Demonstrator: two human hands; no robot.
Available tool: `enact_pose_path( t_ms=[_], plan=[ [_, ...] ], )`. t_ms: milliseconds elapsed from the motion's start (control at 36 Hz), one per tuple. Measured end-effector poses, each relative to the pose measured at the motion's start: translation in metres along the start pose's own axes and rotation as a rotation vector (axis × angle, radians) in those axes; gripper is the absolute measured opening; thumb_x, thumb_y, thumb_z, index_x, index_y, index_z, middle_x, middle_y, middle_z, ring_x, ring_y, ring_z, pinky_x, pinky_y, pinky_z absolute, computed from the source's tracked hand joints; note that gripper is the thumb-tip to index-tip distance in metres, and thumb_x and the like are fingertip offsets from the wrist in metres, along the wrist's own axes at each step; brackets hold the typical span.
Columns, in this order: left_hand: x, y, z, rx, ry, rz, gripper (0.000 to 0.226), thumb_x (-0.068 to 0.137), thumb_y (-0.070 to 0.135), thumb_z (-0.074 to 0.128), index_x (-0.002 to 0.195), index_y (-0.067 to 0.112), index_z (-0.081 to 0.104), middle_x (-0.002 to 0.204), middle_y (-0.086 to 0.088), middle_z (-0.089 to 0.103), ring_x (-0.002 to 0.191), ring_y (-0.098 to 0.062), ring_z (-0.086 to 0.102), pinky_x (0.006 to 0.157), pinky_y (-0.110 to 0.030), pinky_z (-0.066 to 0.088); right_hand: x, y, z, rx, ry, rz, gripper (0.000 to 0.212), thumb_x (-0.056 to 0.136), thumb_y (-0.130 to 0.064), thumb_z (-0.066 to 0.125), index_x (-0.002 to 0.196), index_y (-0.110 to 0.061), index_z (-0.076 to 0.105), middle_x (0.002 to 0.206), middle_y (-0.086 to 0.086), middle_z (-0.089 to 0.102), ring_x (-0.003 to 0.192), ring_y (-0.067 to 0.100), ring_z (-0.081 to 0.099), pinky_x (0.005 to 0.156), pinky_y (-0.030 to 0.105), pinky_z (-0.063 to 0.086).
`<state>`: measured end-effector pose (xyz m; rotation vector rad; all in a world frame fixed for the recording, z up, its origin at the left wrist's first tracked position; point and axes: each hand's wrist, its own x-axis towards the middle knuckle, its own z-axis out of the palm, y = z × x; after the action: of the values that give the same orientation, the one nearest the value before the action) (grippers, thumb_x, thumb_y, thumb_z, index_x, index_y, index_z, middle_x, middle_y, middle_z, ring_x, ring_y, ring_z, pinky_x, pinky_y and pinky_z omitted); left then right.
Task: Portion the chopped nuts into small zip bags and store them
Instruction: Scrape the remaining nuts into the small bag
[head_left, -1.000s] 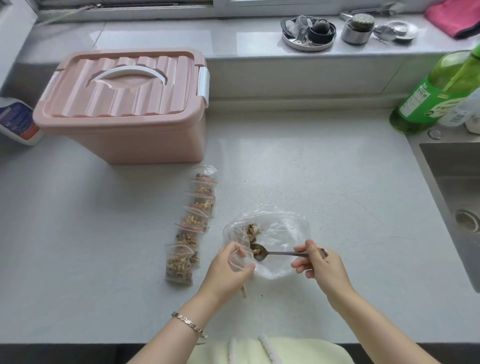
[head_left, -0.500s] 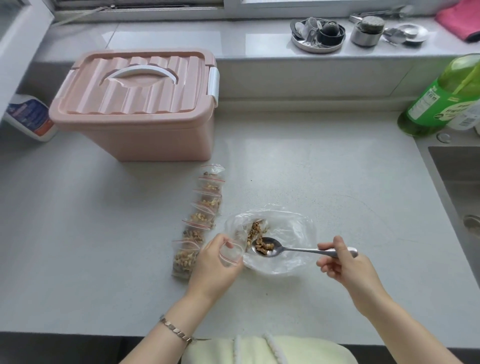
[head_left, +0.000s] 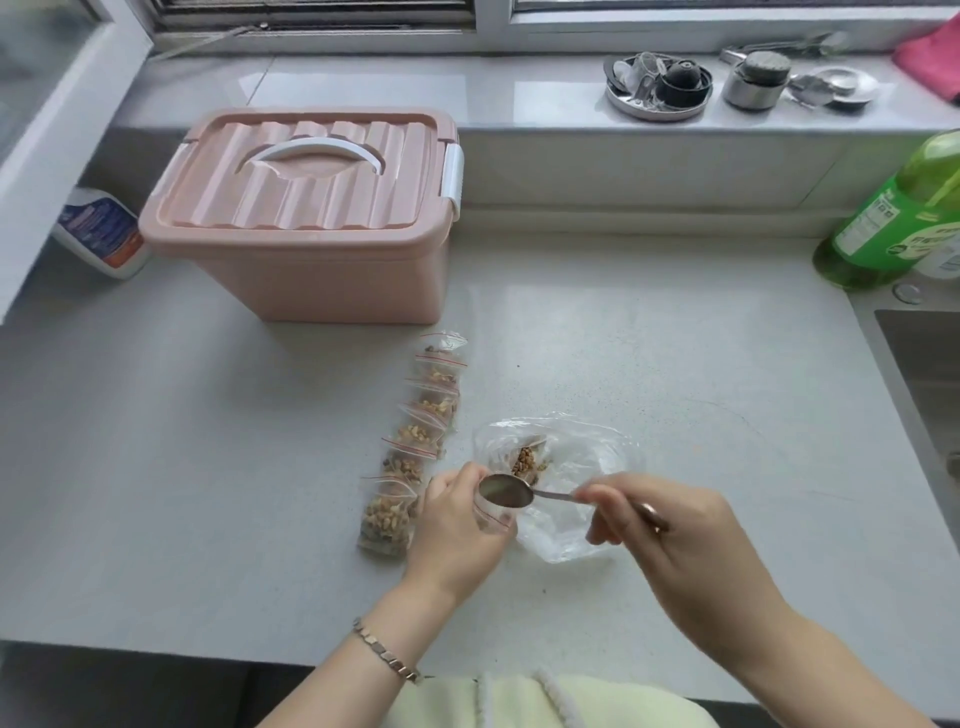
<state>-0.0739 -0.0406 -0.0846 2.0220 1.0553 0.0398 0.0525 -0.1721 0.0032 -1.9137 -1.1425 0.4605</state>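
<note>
Seeing a pink storage box (head_left: 311, 218), lid on, sitting toward the back-left of the counter (head_left: 675, 353), with a spray bottle (head_left: 101, 234) just beside its left wall at the counter's left edge. Noting a green bottle (head_left: 893, 223) at the back-right corner, next to the sink (head_left: 924, 374) cut into the right edge, plus a metal dish (head_left: 657, 85) and a pink cloth (head_left: 930, 57) up on the windowsill. Finding a row of filled zip bags (head_left: 410, 441) overlapping between box and left hand (head_left: 457, 525), running front-to-back, nearest one just beside that hand. Reading left hand as gripping a small zip bag (head_left: 494, 515) near the front edge, mouth open and facing up; contents too blurred to call. Reading right hand (head_left: 675, 535) as pinching the spoon (head_left: 506, 491) by its handle end, bowl sitting at the small bag's mouth. Taking spoon's long axis as running left-right along the front edge, bowl pointing left. Seeing the large clear bag (head_left: 571, 519) lying flat between the hands, chopped nuts (head_left: 525, 461) piled just behind the spoon bowl.
</note>
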Motion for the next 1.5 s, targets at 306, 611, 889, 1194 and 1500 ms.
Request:
enact_pose_path(
  t_ms=[306,611,889,1194,1500],
  plan=[
    [0.004,-0.007,0.0,-0.04,-0.12,0.022,0.026,0.081,0.029,0.063,0.102,0.026,0.047,0.137,0.016,0.044,0.105,-0.03,0.059,0.088,-0.033,0.047,0.002,0.054,0.0,0.245,0.256,0.386,0.03,0.086,-0.042,0.044,0.074,-0.025,0.066,0.064,-0.002,0.067,0.052,0.006,0.056,0.054,0.009,0.039],
    [0.012,0.002,0.003,-0.12,-0.21,-0.023,0.032,0.085,0.025,0.062,0.086,0.043,0.036,0.139,0.017,0.033,0.086,0.002,0.056,0.073,0.003,0.035,0.003,0.084,0.04,0.387,0.193,0.582,0.021,0.094,-0.025,0.046,0.084,-0.027,0.064,0.075,0.0,0.069,0.062,0.001,0.062,0.053,0.012,0.044],
    [0.015,-0.011,0.014,-0.244,-0.204,-0.066,0.018,0.082,0.018,0.066,0.088,0.024,0.051,0.128,0.018,0.042,0.107,0.009,0.042,0.074,0.005,0.031,-0.008,0.092,0.049,0.593,0.126,0.82,0.027,0.098,-0.023,0.04,0.087,-0.014,0.064,0.065,0.002,0.07,0.053,0.005,0.062,0.048,0.013,0.043],
    [0.014,-0.013,0.011,-0.265,-0.111,-0.002,0.026,0.079,0.012,0.068,0.078,0.026,0.046,0.127,0.012,0.049,0.12,-0.003,0.043,0.078,0.0,0.033,-0.015,0.099,0.036,0.709,0.149,0.972,0.033,0.098,-0.031,0.039,0.091,-0.011,0.064,0.069,0.006,0.072,0.055,0.008,0.063,0.056,0.019,0.045],
    [0.009,-0.01,0.005,-0.115,-0.057,-0.016,0.021,0.079,0.019,0.064,0.088,0.028,0.047,0.106,0.004,0.06,0.098,-0.013,0.055,0.076,-0.021,0.039,-0.012,0.09,-0.007,0.693,0.206,0.906,0.036,0.097,-0.033,0.039,0.09,-0.008,0.064,0.06,0.005,0.069,0.048,0.007,0.058,0.048,0.013,0.046]
  ],
)
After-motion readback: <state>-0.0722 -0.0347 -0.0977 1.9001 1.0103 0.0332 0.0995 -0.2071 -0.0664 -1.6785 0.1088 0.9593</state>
